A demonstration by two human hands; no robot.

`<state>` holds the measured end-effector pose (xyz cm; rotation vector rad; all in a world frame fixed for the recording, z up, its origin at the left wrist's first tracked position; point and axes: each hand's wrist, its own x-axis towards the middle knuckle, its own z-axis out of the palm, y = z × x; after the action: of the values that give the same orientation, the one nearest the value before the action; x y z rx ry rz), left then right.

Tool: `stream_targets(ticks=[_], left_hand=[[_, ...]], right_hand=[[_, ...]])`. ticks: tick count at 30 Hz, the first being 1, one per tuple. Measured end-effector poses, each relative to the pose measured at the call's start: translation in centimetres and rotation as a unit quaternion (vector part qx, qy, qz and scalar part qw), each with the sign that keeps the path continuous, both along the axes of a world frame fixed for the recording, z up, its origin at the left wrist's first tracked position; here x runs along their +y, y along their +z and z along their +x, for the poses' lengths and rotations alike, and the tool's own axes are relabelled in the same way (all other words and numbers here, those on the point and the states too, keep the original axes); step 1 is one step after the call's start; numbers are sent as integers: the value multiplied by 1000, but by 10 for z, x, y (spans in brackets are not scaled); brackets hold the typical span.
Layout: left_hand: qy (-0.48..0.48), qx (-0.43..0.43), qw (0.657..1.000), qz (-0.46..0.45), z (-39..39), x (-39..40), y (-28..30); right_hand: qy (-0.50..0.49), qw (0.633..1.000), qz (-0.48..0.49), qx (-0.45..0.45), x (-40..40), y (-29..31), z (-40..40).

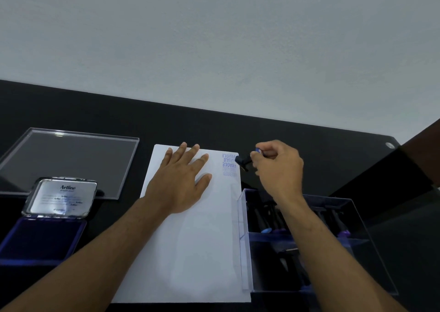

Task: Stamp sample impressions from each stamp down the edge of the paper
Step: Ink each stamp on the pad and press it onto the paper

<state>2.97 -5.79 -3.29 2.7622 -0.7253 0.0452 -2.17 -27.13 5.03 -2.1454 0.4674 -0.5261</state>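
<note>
From the head view, a white sheet of paper [190, 228] lies on a black table [214, 126], its long axis running from 6 o'clock up toward 12 o'clock with a slight lean to the right. The left hand [183, 178] lies flat on the sheet's upper half, fingers straight and spread, pointing toward 1 o'clock. The right hand [277, 166], at 3 o'clock of the paper's top corner, pinches a small black stamp [243, 161] by its blue-topped handle; the stamp lies nearly level, its face end toward 9 o'clock at the sheet's right edge. Whether the face touches the paper cannot be told. Blue impressions [229, 165] run down that edge, turned sideways; "FRAGILE" is legible, the lower ones faint. At 9 o'clock an open ink pad [42, 238] shows "Artline" on its raised lid. A clear lid [71, 161] lies behind it, and a clear box [316, 245] of stamps sits at 4 o'clock.
</note>
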Motion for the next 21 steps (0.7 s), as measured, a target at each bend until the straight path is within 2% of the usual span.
stream_targets(ticks=[2, 5, 21], left_hand=[[1, 0, 1000, 3, 0, 0, 1], [2, 5, 1000, 9, 0, 0, 1], [2, 8, 1000, -4, -1, -1, 2]], right_hand=[[-32, 997, 66, 7, -3, 0, -2], [-54, 992, 111, 9, -4, 1, -3], [-55, 993, 98, 21, -6, -3, 0]])
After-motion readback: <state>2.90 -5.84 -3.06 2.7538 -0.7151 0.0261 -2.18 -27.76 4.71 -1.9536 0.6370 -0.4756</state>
